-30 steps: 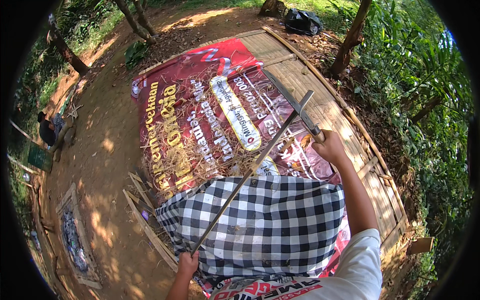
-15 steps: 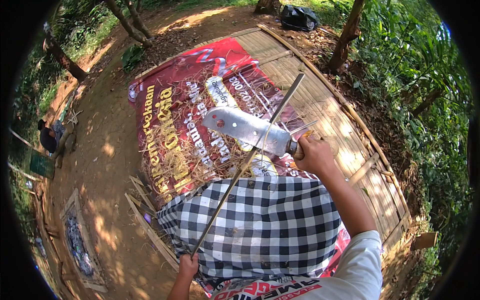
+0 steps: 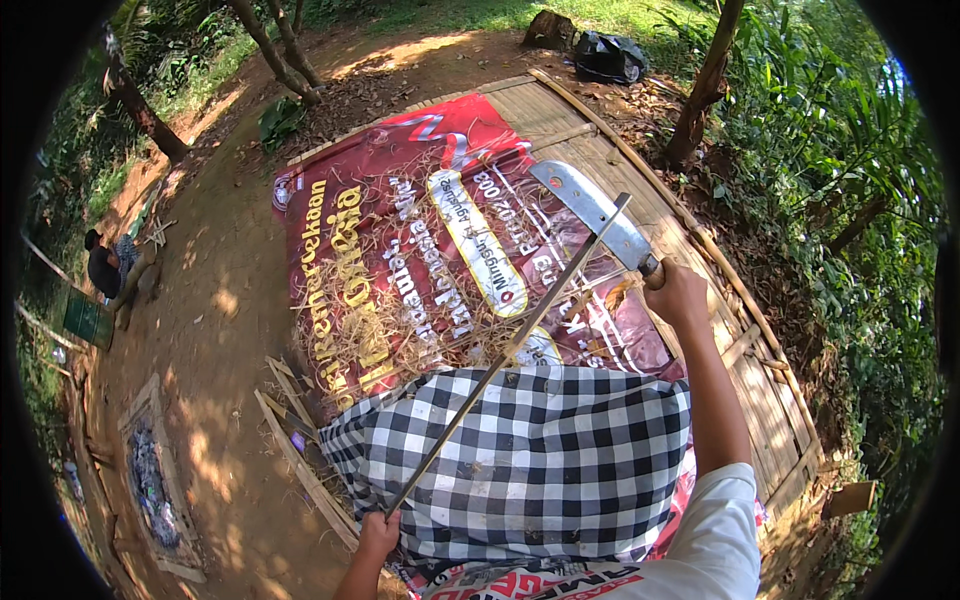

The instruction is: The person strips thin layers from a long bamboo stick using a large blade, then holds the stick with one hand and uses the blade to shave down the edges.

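A long thin bamboo strip [image 3: 480,385] slants across my lap from lower left to upper right. My left hand [image 3: 378,535] is closed round its near end. In my right hand [image 3: 678,292] is the dark handle of a broad, cleaver-like knife [image 3: 590,212] with round holes in its blade. The blade crosses the strip close to its far tip and appears to touch it. A black-and-white checked cloth [image 3: 530,450] covers my lap beneath the strip.
A red printed banner [image 3: 300,250] lies over a bamboo-slat platform [image 3: 740,385], strewn with pale shavings [image 3: 385,320]. At left, a framed ash pit [image 3: 150,480] is set in the dirt. Farther off, a person [image 3: 108,265] sits low. A black plastic bag [image 3: 610,58] lies beyond the platform.
My right hand has moved the knife away from me and to the right, toward the strip's far tip. The thin curl over the blade no longer shows there. My left hand keeps its grip.
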A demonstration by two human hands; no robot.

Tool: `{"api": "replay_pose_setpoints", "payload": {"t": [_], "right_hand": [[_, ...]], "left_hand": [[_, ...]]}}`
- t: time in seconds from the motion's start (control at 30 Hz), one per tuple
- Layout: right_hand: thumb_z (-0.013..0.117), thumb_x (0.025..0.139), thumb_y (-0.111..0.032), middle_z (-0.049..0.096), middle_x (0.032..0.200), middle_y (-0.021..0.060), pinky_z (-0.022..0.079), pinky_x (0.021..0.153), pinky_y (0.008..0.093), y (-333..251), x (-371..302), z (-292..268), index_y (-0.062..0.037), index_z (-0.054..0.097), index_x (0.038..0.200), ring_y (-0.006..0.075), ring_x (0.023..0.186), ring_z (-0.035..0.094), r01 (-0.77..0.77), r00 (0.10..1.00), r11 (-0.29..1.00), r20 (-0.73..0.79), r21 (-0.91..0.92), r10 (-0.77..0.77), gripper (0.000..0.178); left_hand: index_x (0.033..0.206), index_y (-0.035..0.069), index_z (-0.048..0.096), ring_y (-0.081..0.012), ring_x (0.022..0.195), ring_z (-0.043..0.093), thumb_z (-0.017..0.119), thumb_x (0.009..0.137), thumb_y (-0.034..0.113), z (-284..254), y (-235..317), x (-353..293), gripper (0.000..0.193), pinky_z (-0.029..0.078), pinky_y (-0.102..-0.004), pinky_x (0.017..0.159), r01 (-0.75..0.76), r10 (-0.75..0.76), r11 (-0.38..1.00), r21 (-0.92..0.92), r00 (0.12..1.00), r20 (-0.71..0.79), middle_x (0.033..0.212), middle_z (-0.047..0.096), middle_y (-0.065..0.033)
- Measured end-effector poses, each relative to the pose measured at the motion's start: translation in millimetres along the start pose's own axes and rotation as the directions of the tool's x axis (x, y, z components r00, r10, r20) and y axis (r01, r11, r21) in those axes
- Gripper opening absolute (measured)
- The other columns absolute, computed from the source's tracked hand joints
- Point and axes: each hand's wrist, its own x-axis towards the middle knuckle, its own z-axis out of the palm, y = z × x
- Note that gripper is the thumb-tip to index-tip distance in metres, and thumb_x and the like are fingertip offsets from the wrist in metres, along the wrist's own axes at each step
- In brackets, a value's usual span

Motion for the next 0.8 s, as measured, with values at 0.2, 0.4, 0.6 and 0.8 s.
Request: {"api": "replay_pose_setpoints", "payload": {"t": [0.2, 0.4, 0.6, 0.8], "right_hand": [[0.066, 0.068, -0.022, 0.061, 0.065, 0.0221, 0.048, 0.061, 0.0403, 25.6, -7.0, 0.9, 0.0042, 0.063, 0.081, 0.0316, 0.062, 0.062, -0.236, 0.929, 0.867, 0.364, 0.439, 0.069, 0.03], [0.067, 0.067, -0.022, 0.061, 0.067, 0.0209, 0.048, 0.062, 0.0403, 12.9, -21.6, -14.8, 0.0025, 0.061, 0.081, 0.0315, 0.062, 0.06, -0.239, 0.91, 0.862, 0.413, 0.447, 0.039, 0.029], [0.069, 0.07, -0.029, 0.064, 0.068, 0.0152, 0.053, 0.063, 0.044, -9.8, -40.5, -6.0, -0.0047, 0.059, 0.08, 0.0332, 0.069, 0.066, 0.213, 0.964, 0.976, 0.149, 0.053, -0.219, 0.028], [0.073, 0.065, -0.031, 0.064, 0.076, 0.0107, 0.052, 0.067, 0.0379, -27.8, -55.8, -6.8, -0.0063, 0.057, 0.082, 0.0281, 0.072, 0.066, 0.629, 0.777, 0.772, 0.094, -0.089, -0.622, 0.034]], "left_hand": [[0.059, -0.007, 0.058, -0.051, 0.065, 0.057, 0.06, 0.088, 0.044, -14.5, 24.0, 7.3, 0.058, 0.044, -0.0541, 0.058, 0.045, -0.04, 0.997, -0.062, 0.996, 0.077, 0.058, 0.053, -0.0299], [0.06, -0.007, 0.058, -0.0503, 0.064, 0.058, 0.06, 0.088, 0.044, -21.1, 34.6, 8.3, 0.058, 0.044, -0.0533, 0.056, 0.074, -0.071, 0.996, -0.044, 0.995, 0.073, 0.057, 0.052, -0.03], [0.059, -0.007, 0.055, -0.0502, 0.062, 0.057, 0.06, 0.088, 0.043, -11.4, 21.2, 6.1, 0.059, 0.043, -0.0523, 0.055, 0.047, -0.043, 0.996, -0.072, 0.998, 0.049, 0.056, 0.052, -0.0295], [0.058, -0.007, 0.055, -0.0506, 0.062, 0.057, 0.059, 0.089, 0.042, -10.4, 16.1, 6.3, 0.058, 0.043, -0.0521, 0.054, 0.043, -0.037, 0.996, -0.081, 0.997, 0.074, 0.056, 0.052, -0.0295]]}}
